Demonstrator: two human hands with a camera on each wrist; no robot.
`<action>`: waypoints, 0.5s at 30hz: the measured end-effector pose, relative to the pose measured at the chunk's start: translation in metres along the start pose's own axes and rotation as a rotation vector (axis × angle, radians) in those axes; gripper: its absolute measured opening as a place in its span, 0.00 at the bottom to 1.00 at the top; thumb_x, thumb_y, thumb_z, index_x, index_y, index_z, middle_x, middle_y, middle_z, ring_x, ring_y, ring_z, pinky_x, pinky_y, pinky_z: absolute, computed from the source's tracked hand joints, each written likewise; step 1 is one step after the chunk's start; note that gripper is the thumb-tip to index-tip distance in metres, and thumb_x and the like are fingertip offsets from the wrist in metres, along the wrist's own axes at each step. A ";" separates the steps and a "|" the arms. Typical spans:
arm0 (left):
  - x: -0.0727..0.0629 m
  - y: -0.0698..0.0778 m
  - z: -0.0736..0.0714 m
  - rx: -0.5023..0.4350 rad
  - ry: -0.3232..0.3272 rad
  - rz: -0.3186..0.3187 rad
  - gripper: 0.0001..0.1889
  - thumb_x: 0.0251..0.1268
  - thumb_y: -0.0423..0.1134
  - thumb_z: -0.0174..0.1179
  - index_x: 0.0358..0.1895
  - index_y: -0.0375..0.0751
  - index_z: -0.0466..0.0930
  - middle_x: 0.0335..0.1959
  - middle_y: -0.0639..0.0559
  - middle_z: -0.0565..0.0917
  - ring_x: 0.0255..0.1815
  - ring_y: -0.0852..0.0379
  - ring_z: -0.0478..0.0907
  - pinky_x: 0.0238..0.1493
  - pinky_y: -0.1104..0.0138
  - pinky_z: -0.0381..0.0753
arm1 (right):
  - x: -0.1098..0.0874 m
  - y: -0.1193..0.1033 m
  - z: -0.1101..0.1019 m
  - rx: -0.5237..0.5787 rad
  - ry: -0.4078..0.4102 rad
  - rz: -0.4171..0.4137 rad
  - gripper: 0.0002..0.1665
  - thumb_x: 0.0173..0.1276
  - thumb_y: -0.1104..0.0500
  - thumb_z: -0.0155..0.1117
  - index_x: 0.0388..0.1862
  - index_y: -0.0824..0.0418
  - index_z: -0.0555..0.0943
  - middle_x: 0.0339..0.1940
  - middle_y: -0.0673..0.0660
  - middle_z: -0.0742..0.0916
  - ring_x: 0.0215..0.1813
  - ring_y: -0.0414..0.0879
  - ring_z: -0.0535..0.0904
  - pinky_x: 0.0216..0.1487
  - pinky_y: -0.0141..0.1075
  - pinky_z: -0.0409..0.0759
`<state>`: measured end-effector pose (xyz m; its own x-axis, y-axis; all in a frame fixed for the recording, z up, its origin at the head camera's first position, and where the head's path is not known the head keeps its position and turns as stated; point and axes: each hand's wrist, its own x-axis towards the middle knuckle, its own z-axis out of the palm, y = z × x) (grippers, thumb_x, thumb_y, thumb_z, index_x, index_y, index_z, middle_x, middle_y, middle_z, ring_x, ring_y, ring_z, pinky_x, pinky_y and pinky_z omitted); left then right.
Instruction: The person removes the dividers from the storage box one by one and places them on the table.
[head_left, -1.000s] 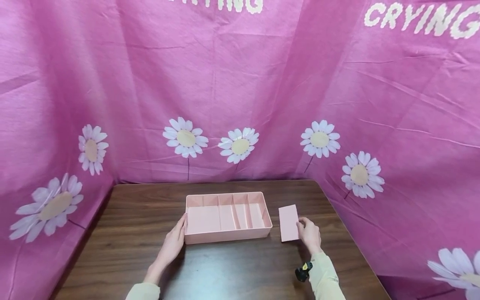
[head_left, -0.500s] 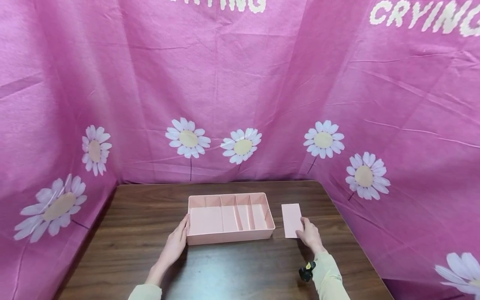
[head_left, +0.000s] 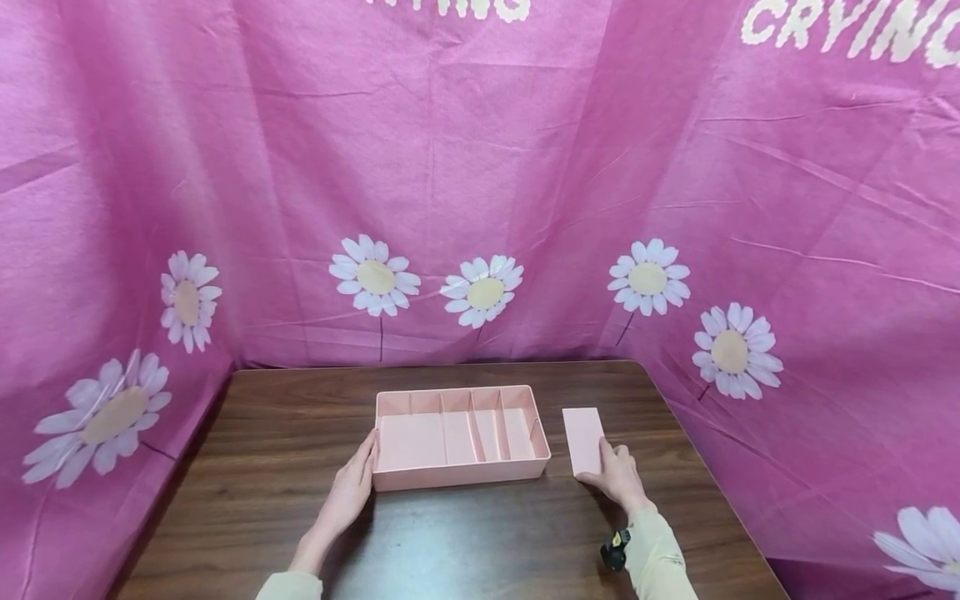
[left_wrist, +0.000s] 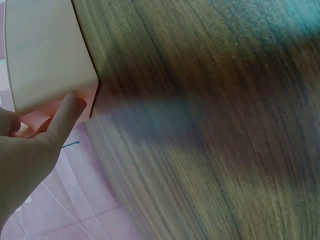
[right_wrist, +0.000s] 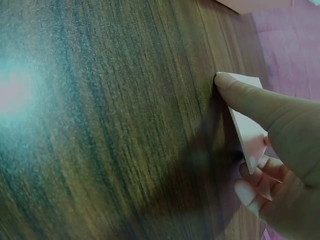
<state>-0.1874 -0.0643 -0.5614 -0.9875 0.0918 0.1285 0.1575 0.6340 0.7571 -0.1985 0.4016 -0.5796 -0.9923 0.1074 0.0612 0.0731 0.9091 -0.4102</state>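
A long pale pink box [head_left: 459, 475] with upright dividers stands on the table, its compartments of uneven width. My left hand [head_left: 350, 486] rests against the box's left end, the fingers straight; in the left wrist view the thumb [left_wrist: 67, 112] touches the end wall. Right of the box is a flat, thin pink rectangular panel [head_left: 582, 440]. My right hand [head_left: 618, 477] holds it by its near right part, with the thumb at the near left corner and fingers along the right edge. The right wrist view shows fingertips [right_wrist: 247, 192] curled at the panel's other near corner [right_wrist: 251, 162].
The dark wood-grain table [head_left: 435, 550] has its far edge against a pink curtain [head_left: 480, 183] printed with daisies. More of the curtain hangs at both sides. A black device [head_left: 614, 550] is worn at the right wrist.
The right thumb has shifted along the panel to its near left corner. The panel has turned slightly and lies flatter. The left hand and the box stay in place.
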 end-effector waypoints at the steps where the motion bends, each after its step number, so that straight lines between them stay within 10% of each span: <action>1: 0.000 0.000 0.000 0.000 -0.001 0.000 0.24 0.81 0.33 0.41 0.76 0.33 0.58 0.73 0.33 0.66 0.72 0.35 0.67 0.72 0.44 0.68 | 0.000 0.000 0.000 -0.004 -0.010 0.008 0.56 0.48 0.48 0.81 0.67 0.76 0.67 0.41 0.75 0.75 0.41 0.64 0.75 0.44 0.59 0.77; 15: 0.000 -0.002 0.002 -0.002 0.001 0.000 0.24 0.81 0.33 0.41 0.76 0.33 0.58 0.73 0.32 0.67 0.72 0.35 0.68 0.71 0.43 0.68 | 0.001 -0.003 -0.002 -0.074 -0.091 0.045 0.57 0.53 0.44 0.78 0.71 0.74 0.64 0.44 0.73 0.73 0.44 0.64 0.72 0.43 0.58 0.79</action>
<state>-0.1878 -0.0641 -0.5640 -0.9874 0.0912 0.1296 0.1580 0.6323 0.7585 -0.1990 0.3999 -0.5766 -0.9925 0.1153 -0.0398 0.1220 0.9316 -0.3423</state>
